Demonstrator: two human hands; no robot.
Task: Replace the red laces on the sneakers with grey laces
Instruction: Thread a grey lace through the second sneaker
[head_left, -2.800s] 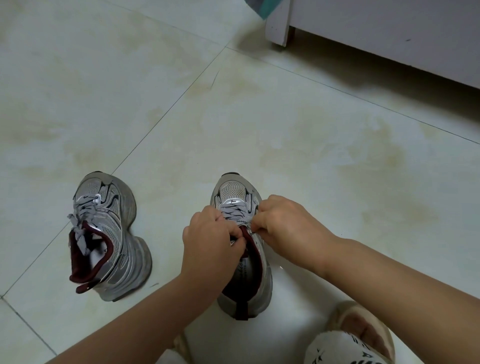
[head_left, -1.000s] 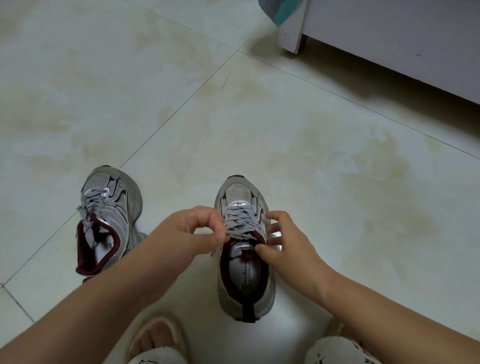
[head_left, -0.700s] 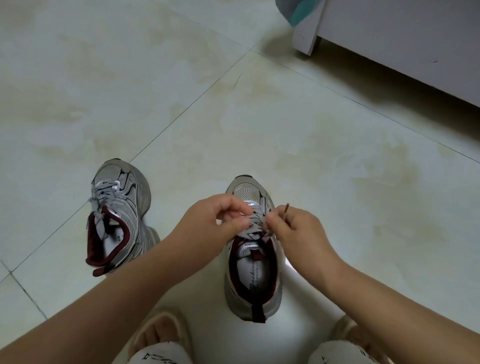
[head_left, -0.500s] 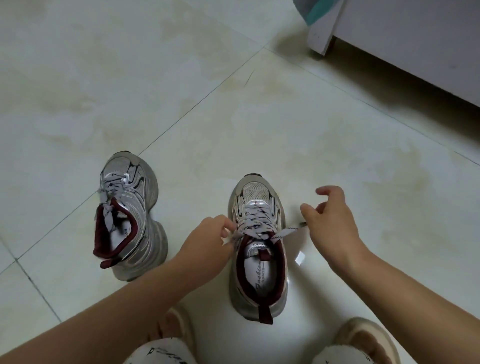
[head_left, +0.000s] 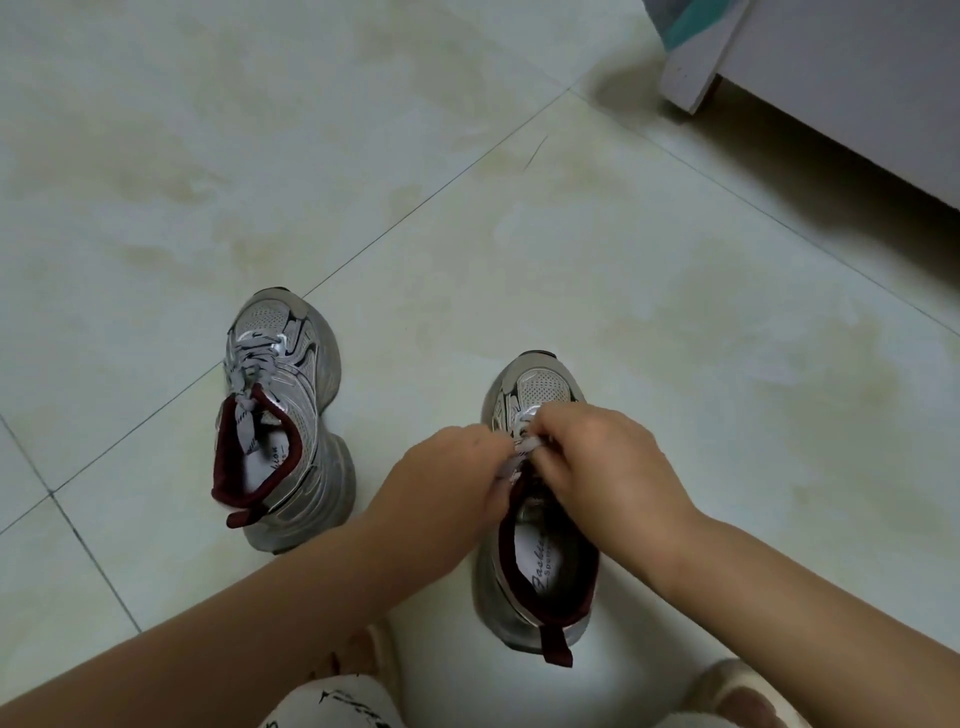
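Observation:
Two silver-grey sneakers with dark red lining stand on the tiled floor, toes pointing away. The right sneaker (head_left: 540, 582) is directly under my hands. My left hand (head_left: 452, 478) and my right hand (head_left: 602, 467) meet over its tongue, each pinching an end of its grey lace (head_left: 522, 452). Most of that lacing is hidden by my fingers. The left sneaker (head_left: 283, 415) stands apart to the left, with a grey lace (head_left: 249, 374) threaded through it and loose ends tucked into its opening.
A white cabinet (head_left: 831, 78) on a short leg stands at the top right, with a teal cloth (head_left: 680, 26) hanging beside it. My knees and slippered feet (head_left: 737, 696) sit at the bottom edge. Pale floor tiles spread all around.
My hands, pulled apart with the lace ends half a second ago, have come back together over the right sneaker's tongue. The view has shifted, so both sneakers sit further right.

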